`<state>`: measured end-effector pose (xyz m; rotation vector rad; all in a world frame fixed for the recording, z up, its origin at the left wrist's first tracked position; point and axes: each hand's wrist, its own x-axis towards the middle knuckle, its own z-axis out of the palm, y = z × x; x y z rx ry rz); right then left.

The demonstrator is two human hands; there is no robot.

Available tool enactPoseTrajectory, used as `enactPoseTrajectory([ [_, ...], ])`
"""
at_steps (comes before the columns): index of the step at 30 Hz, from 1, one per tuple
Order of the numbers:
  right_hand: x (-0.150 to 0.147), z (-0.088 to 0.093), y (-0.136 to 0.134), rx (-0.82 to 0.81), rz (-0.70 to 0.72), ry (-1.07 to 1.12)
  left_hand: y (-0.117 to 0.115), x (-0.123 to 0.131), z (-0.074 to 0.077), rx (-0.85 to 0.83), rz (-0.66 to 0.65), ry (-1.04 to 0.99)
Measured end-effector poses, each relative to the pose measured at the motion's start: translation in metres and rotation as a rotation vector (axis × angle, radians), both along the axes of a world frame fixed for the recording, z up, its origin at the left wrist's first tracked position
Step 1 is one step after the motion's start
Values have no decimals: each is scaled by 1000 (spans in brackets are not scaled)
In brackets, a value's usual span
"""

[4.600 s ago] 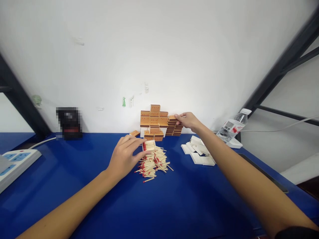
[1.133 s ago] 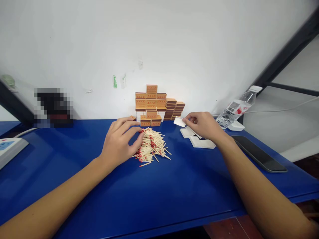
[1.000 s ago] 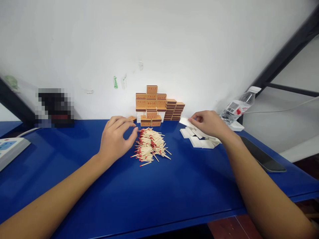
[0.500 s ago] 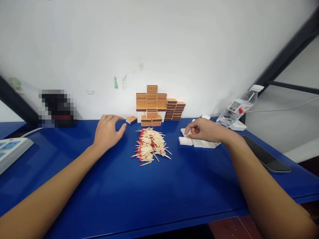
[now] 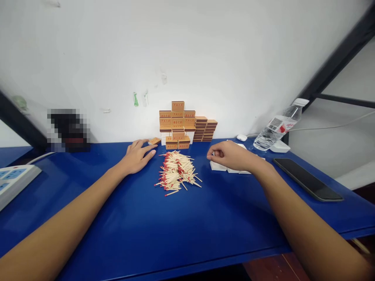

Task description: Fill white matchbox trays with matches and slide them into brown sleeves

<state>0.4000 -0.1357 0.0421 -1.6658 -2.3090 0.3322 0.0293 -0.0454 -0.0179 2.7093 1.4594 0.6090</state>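
A heap of red-tipped matches point(image 5: 176, 173) lies in the middle of the blue table point(image 5: 187, 230). My left hand point(image 5: 137, 156) rests flat and open on the table just left of the heap, its fingertips close to a lone orange matchbox point(image 5: 154, 141). My right hand point(image 5: 231, 155) hovers over a cluster of white inner trays point(image 5: 218, 166), fingers curled in a pinch; what it holds is hidden. Stacked orange matchboxes point(image 5: 178, 125) stand against the wall, with a stack of brown sleeves point(image 5: 206, 130) beside them.
A tilted water bottle point(image 5: 277, 128) and a white charger point(image 5: 279, 146) sit at the right rear, with a black phone point(image 5: 307, 178) flat nearby. A white power strip point(image 5: 13, 181) lies far left. A small white earbud-like item point(image 5: 241, 137) lies behind the trays.
My left hand left the match heap and moved left and back toward the lone matchbox. My right hand came down from the brown stack to the white trays, lifted one, then lowered over them.
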Motion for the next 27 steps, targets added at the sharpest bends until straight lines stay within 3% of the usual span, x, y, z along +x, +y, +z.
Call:
enactPoseTrajectory([
  [7, 1, -4, 4, 66, -27, 42, 2, -1, -3, -11, 43, -6],
  [12, 2, -6, 6, 107, -38, 121, -2, -5, 3, 90, 39, -47],
  [15, -2, -6, 5, 139, -44, 212, -14, -5, 16, 232, 17, -86],
  [17, -13, -5, 2, 150, -39, 287, -30, 2, 26, 483, -73, -160],
  [19, -30, -5, -5, 96, -16, 429, -51, 16, 36, 639, -203, -228],
  [20, -41, -6, -9, 5, -4, 631, -63, 24, 40, 669, -252, -258],
  [23, -72, -8, -23, -247, 101, 1101, -96, 48, 46, 629, -402, -318],
  [27, -92, -10, -35, -382, 132, 1302, -115, 63, 46, 521, -520, -401],
])
